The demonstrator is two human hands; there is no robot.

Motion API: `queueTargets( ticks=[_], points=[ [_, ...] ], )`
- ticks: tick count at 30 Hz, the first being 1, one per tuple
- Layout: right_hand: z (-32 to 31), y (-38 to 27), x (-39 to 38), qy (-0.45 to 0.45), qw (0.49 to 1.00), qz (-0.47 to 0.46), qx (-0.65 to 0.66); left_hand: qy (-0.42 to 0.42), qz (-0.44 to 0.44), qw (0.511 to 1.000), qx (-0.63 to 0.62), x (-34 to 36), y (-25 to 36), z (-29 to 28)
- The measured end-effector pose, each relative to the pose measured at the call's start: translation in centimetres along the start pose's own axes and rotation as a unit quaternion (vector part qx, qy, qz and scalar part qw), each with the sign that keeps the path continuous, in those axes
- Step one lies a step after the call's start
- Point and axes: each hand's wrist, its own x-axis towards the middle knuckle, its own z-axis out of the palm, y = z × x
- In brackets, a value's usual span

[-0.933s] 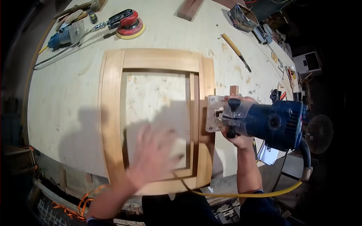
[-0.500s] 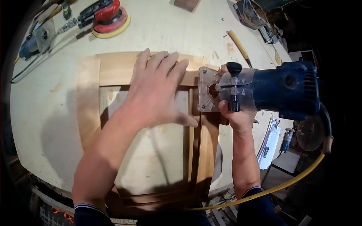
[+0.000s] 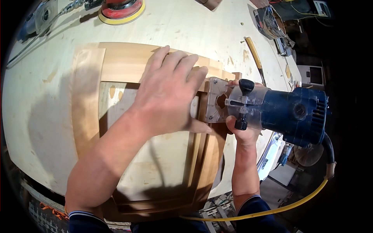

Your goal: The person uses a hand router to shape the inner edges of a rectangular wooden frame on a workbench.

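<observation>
A light wooden frame (image 3: 120,66) with an open middle lies flat on the workbench. My left hand (image 3: 167,91) is spread over its far rail, fingers stretched out and thumb near the right rail's inner edge. At the frame's far right corner, my right hand (image 3: 247,135) is closed around the clear base housing of a blue trim router (image 3: 291,112). The router lies on its side, its clear square base plate (image 3: 215,110) turned to the left, beside my left fingers. Most of my right fingers are hidden behind the router.
A red sander (image 3: 122,11) with a yellow-edged pad sits at the far left, near another blue tool (image 3: 33,25). A wooden-handled tool (image 3: 253,52) lies beyond the router. At the far right stands an open container (image 3: 268,23). The router's yellow cable (image 3: 287,207) loops toward me.
The view has turned, so the bench things are shifted in it. My left hand stays spread on the frame, and the router stays in my right hand at about the same corner.
</observation>
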Motion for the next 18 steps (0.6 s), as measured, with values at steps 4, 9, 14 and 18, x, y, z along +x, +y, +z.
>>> queueTargets(
  ticks=[4,9,14,18],
  points=[
    [0.8,-0.2,0.1,-0.021,1.000,-0.008,-0.005,0.039,0.033,0.999,0.003,-0.4,-0.4,0.3],
    [1.6,-0.2,0.0,0.011,0.998,-0.017,-0.056,0.010,0.013,1.000,-0.003,-0.6,-0.2,-0.2],
    [2.0,0.7,0.1,0.011,0.998,-0.033,-0.044,0.015,0.009,1.000,0.013,-0.5,-0.3,0.2],
    [3.2,0.2,-0.2,0.054,0.997,-0.010,0.049,0.049,0.003,0.999,0.015,-0.9,0.0,0.1]
  ],
)
